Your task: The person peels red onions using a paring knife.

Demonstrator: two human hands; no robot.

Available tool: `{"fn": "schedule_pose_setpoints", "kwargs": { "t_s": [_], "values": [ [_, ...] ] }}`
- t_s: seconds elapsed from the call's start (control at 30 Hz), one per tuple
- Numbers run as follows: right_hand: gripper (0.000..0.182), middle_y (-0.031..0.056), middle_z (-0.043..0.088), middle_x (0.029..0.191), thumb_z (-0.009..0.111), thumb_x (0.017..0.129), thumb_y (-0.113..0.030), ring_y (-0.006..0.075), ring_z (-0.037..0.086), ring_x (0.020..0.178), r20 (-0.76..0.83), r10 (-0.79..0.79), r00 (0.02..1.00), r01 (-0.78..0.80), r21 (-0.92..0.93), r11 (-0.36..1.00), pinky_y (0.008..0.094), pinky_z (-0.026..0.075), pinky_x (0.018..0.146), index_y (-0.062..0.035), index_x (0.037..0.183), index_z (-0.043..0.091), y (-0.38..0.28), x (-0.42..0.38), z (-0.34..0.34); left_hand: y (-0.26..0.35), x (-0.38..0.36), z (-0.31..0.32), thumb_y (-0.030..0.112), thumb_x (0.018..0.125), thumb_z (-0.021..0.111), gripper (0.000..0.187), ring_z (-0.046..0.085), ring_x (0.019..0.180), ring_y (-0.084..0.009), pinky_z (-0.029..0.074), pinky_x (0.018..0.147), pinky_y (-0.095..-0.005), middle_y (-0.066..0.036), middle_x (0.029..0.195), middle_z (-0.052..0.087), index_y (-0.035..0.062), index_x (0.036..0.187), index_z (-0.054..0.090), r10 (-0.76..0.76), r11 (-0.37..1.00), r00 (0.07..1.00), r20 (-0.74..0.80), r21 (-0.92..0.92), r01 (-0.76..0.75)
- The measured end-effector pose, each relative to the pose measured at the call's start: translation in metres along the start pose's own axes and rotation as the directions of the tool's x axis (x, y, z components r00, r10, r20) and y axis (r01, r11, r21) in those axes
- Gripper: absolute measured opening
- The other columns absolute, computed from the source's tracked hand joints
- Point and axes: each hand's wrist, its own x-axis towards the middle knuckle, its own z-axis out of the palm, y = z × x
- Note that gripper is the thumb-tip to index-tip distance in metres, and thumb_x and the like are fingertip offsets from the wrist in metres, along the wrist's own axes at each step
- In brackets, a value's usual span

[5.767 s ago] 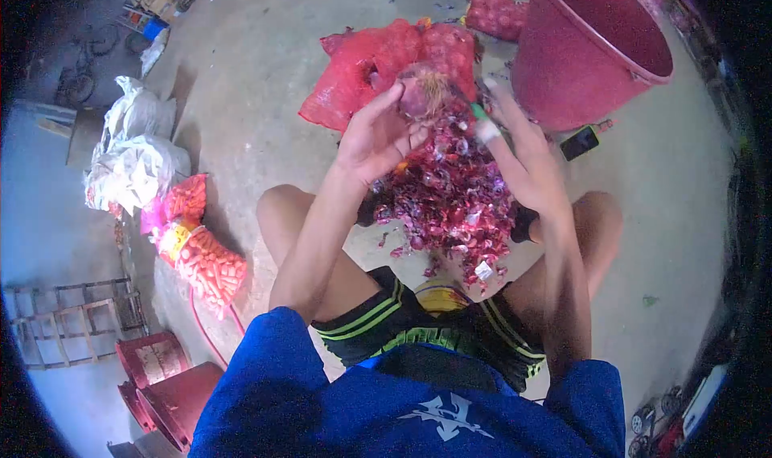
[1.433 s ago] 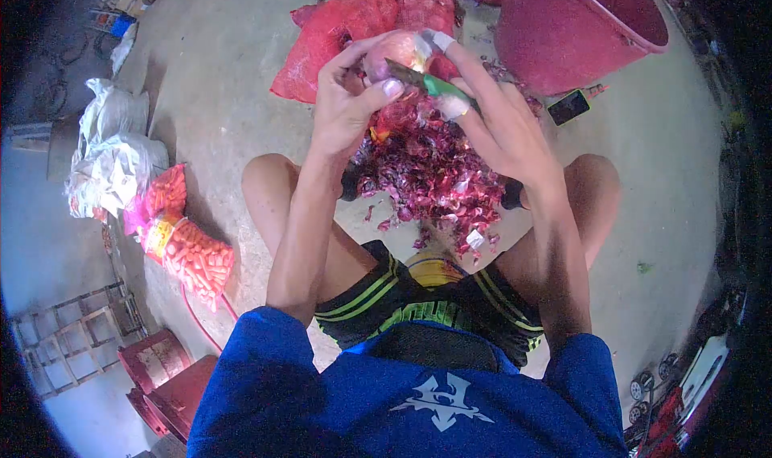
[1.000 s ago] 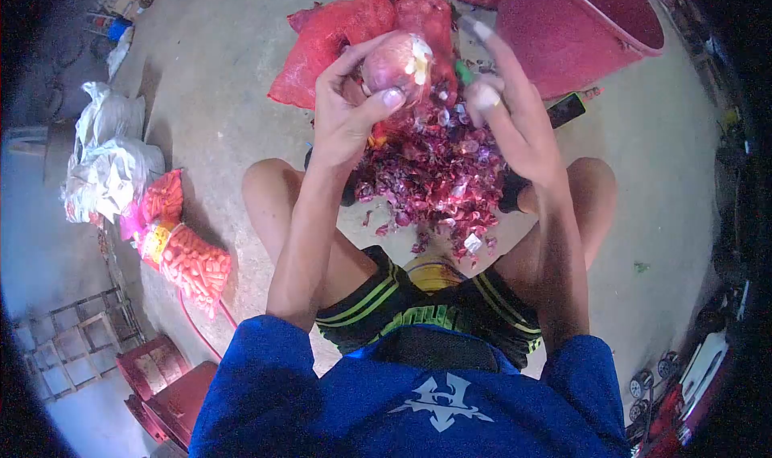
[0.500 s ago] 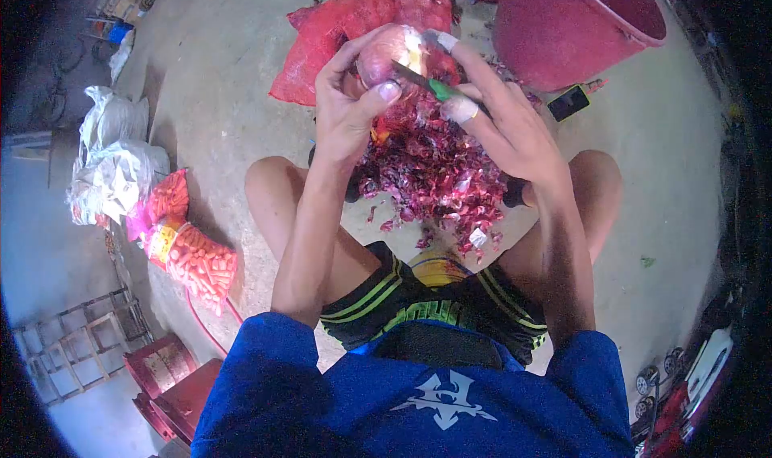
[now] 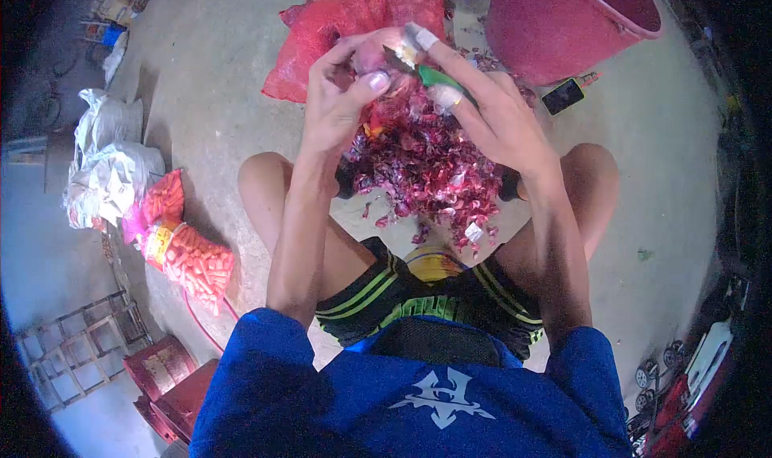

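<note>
Between the bent fingers and thumb of the left hand (image 5: 331, 104) is held an onion (image 5: 370, 57), its pale side turned toward the right fingers. Those fingers of the right hand (image 5: 482, 96) are partly closed on a green-handled knife (image 5: 436, 76); its dark blade lies against the onion, how deep I cannot tell. Under the fingers spreads a heap of purple skins (image 5: 438, 164); beyond the left fingers rests a red net sack (image 5: 293, 68).

Glare whitens the sacks (image 5: 117, 176) at left, fisheye distortion curves the edges, and corners are black.
</note>
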Motion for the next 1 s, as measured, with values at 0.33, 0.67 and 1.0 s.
{"fn": "schedule_pose_setpoints", "kwargs": {
  "t_s": [0.33, 0.67, 1.0],
  "values": [
    [0.062, 0.0256, 0.066, 0.089, 0.061, 0.094, -0.007, 0.0427, 0.063, 0.07, -0.087, 0.019, 0.996, -0.025, -0.062, 0.998, 0.0488, 0.05, 0.066, -0.0145, 0.154, 0.047, -0.001, 0.005, 0.007, -0.006, 0.0, 0.004, 0.014, 0.084, 0.08, 0.049, 0.067, 0.108, -0.0166, 0.053, 0.101, -0.0331, -0.01, 0.116, 0.07, -0.0055, 0.126, 0.065, 0.096, 0.984, 0.993, -0.069, 0.154, -0.085],
    [0.062, 0.0195, 0.07, 0.096, 0.062, 0.094, -0.009, 0.0402, 0.066, 0.074, -0.097, 0.008, 0.995, -0.02, -0.124, 0.992, 0.0479, 0.053, 0.066, -0.0224, 0.153, 0.05, -0.003, 0.005, 0.009, -0.003, -0.003, 0.001, 0.013, 0.081, 0.084, 0.053, 0.067, 0.103, -0.0157, 0.054, 0.095, -0.0318, -0.01, 0.112, 0.07, -0.0056, 0.126, 0.063, 0.105, 0.97, 0.993, -0.051, 0.228, -0.091],
    [0.055, 0.0118, 0.064, 0.081, 0.065, 0.094, -0.013, 0.0352, 0.065, 0.069, -0.167, -0.113, 0.98, 0.058, -0.301, 0.952, 0.0462, 0.053, 0.062, -0.03, 0.147, 0.058, -0.001, 0.007, 0.008, -0.015, 0.0, 0.005, 0.013, 0.082, 0.081, 0.053, 0.069, 0.101, -0.0169, 0.056, 0.094, -0.0345, -0.01, 0.114, 0.07, -0.0055, 0.127, 0.062, 0.062, 0.998, 0.993, -0.105, -0.007, -0.063]
  ]
}}
